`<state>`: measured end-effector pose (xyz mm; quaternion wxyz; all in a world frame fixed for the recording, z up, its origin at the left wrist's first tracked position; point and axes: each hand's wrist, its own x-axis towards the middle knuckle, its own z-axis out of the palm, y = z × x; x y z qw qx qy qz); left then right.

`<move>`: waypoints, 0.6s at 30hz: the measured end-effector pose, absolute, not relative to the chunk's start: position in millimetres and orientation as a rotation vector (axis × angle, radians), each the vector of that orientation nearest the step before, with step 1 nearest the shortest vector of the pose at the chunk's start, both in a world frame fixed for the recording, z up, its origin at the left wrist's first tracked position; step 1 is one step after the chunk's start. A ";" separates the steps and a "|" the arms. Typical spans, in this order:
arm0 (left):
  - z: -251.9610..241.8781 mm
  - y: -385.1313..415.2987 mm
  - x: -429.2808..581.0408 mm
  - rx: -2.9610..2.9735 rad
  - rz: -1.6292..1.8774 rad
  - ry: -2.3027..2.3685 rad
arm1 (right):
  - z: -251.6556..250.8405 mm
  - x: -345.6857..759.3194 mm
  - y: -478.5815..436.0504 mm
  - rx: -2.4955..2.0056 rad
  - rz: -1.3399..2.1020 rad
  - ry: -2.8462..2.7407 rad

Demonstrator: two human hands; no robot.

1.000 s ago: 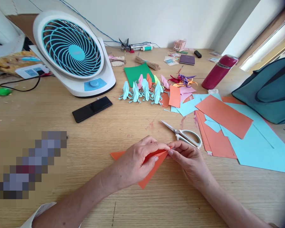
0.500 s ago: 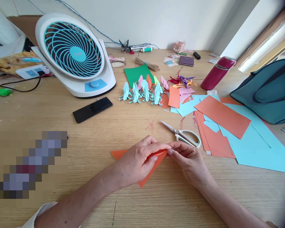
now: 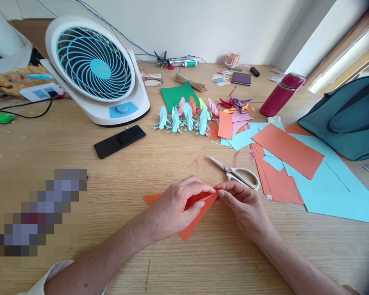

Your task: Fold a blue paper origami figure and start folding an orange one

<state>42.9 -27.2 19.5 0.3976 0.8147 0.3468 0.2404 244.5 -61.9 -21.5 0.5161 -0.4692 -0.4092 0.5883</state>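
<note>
An orange folded paper triangle (image 3: 193, 224) lies on the wooden table (image 3: 117, 180) near its front edge. My left hand (image 3: 175, 209) rests over it, thumb and fingers pinching its raised right corner. My right hand (image 3: 244, 205) meets that corner from the right, fingertips pinched on the same paper. Most of the paper's middle is hidden under my left hand; its left tip (image 3: 150, 199) sticks out.
White-handled scissors (image 3: 238, 174) lie just beyond my right hand. Orange and light blue sheets (image 3: 295, 164) spread to the right, with a teal bag (image 3: 347, 119) and red bottle (image 3: 281, 95). Further back stand folded paper figures (image 3: 184, 118), a fan (image 3: 95, 69) and a black phone (image 3: 119, 141).
Hardly anything has changed. Both hands hold the same pinch on the orange paper's right corner, with only a slight shift of the fingers.
</note>
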 end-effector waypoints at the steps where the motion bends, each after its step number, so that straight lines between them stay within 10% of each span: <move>1: 19.5 -27.0 42.8 2.065 0.613 0.870 | -21.4 244.3 -61.7 -1.129 1.408 -0.985; 18: 20.9 -25.7 39.1 2.050 0.637 0.869 | -21.0 244.4 -59.7 -1.076 1.424 -0.978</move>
